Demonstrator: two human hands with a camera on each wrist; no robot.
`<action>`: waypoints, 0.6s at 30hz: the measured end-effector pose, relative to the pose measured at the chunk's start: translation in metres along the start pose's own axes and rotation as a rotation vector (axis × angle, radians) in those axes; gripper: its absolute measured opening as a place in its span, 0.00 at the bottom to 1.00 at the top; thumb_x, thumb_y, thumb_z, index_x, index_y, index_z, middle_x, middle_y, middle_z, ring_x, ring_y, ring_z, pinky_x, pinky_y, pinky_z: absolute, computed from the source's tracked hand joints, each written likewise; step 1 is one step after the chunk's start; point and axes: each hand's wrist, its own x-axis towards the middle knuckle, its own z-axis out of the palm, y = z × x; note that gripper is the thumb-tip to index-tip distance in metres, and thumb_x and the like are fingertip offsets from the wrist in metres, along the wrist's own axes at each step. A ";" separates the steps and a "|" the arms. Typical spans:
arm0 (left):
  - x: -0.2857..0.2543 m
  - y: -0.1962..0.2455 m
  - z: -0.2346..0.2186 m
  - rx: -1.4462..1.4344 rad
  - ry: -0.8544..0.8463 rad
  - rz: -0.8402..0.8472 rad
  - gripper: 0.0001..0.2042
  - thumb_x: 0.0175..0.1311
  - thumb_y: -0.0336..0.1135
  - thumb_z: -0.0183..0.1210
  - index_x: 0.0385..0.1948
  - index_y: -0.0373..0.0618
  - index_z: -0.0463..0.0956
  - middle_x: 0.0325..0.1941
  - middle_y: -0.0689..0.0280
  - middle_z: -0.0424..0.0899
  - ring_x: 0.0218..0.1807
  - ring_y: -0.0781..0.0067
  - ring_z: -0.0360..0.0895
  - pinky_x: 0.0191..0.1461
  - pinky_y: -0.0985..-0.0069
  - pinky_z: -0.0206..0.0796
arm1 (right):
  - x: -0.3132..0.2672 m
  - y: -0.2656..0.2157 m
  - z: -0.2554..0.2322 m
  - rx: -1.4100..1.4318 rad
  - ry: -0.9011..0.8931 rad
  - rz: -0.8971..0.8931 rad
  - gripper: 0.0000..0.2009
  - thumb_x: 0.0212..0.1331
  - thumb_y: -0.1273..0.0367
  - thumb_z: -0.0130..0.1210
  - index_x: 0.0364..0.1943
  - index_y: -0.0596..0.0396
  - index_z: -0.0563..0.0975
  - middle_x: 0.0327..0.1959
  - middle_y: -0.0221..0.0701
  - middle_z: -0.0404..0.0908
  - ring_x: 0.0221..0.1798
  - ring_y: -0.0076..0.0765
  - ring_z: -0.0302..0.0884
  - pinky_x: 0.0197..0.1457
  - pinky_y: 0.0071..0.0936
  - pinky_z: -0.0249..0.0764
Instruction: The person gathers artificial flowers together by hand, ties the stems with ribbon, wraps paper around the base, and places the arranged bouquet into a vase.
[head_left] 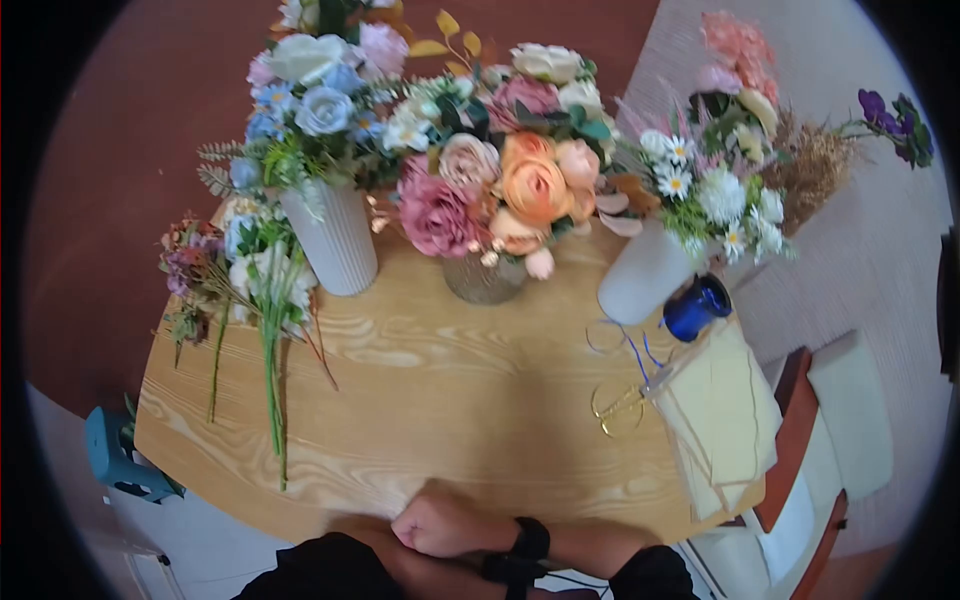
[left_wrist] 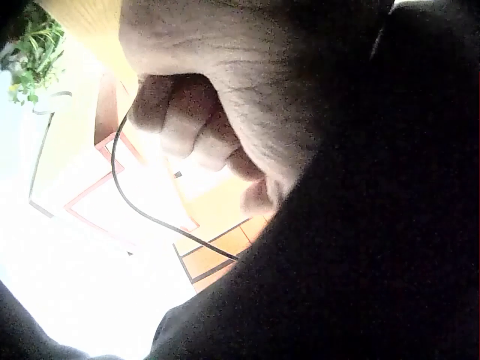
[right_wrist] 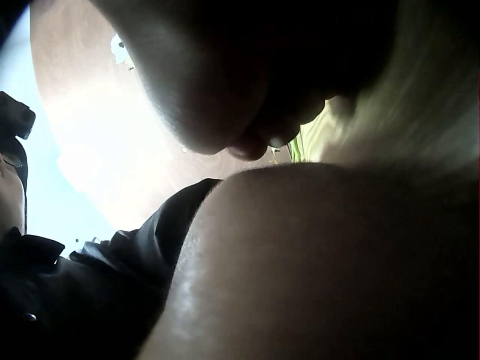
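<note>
At the table's (head_left: 450,400) front edge the forearms cross. My right hand (head_left: 432,524) rests on the left forearm with its fingers loosely curled, holding nothing. In the right wrist view, fingertips (right_wrist: 277,139) show just above bare skin. The left hand (left_wrist: 202,112) has loosely bent fingers and nothing in them in the left wrist view; in the head view it is mostly hidden under the right arm. A thin black cable (left_wrist: 120,180) runs past its fingers. Dark bands (head_left: 530,540) circle the wrists.
Loose flower stems (head_left: 272,390) lie at left. Behind stand a ribbed white vase (head_left: 335,240), a squat vase (head_left: 485,280) and a white vase (head_left: 645,275), all with flowers. At right are a blue container (head_left: 697,307), blue ribbon (head_left: 638,362), gold-coloured scissors (head_left: 618,408) and cream sheets (head_left: 718,410).
</note>
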 end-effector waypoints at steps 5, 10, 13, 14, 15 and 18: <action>0.007 0.012 -0.009 -0.104 -0.062 -0.068 0.08 0.44 0.44 0.57 0.18 0.53 0.79 0.20 0.63 0.80 0.25 0.58 0.77 0.28 0.61 0.67 | 0.000 0.008 0.011 0.026 0.029 -0.023 0.03 0.31 0.74 0.47 0.08 0.54 0.70 0.12 0.41 0.69 0.16 0.47 0.66 0.22 0.40 0.59; 0.007 0.005 0.006 -0.059 0.331 0.078 0.08 0.42 0.43 0.57 0.21 0.52 0.79 0.20 0.62 0.79 0.25 0.59 0.77 0.30 0.62 0.68 | 0.004 0.002 0.004 0.109 0.085 0.059 0.03 0.28 0.77 0.46 0.09 0.55 0.72 0.10 0.38 0.70 0.13 0.37 0.66 0.18 0.31 0.59; 0.005 0.011 -0.007 -0.074 0.224 -0.054 0.07 0.40 0.41 0.57 0.20 0.51 0.78 0.20 0.61 0.79 0.25 0.58 0.77 0.31 0.62 0.69 | 0.007 0.001 -0.001 0.123 0.102 0.047 0.04 0.32 0.78 0.46 0.09 0.57 0.71 0.07 0.32 0.64 0.12 0.25 0.60 0.18 0.27 0.55; 0.006 0.009 -0.006 -0.080 0.226 -0.061 0.07 0.39 0.40 0.56 0.19 0.50 0.78 0.19 0.61 0.79 0.25 0.58 0.77 0.31 0.62 0.70 | 0.008 0.003 -0.002 0.136 0.095 0.061 0.04 0.32 0.78 0.46 0.09 0.57 0.71 0.07 0.32 0.64 0.12 0.25 0.60 0.18 0.27 0.55; 0.005 0.007 -0.008 -0.076 0.223 -0.066 0.07 0.38 0.39 0.56 0.19 0.50 0.78 0.19 0.60 0.78 0.25 0.58 0.77 0.31 0.62 0.70 | 0.009 0.007 -0.006 0.208 0.026 0.118 0.03 0.31 0.77 0.47 0.09 0.58 0.71 0.07 0.31 0.64 0.13 0.24 0.60 0.18 0.27 0.55; 0.002 0.009 -0.014 -0.061 0.232 -0.067 0.07 0.36 0.38 0.55 0.20 0.51 0.77 0.19 0.61 0.78 0.25 0.57 0.77 0.31 0.62 0.70 | 0.011 0.014 -0.018 0.346 -0.056 0.187 0.03 0.30 0.77 0.47 0.08 0.59 0.69 0.06 0.27 0.59 0.13 0.18 0.55 0.17 0.24 0.52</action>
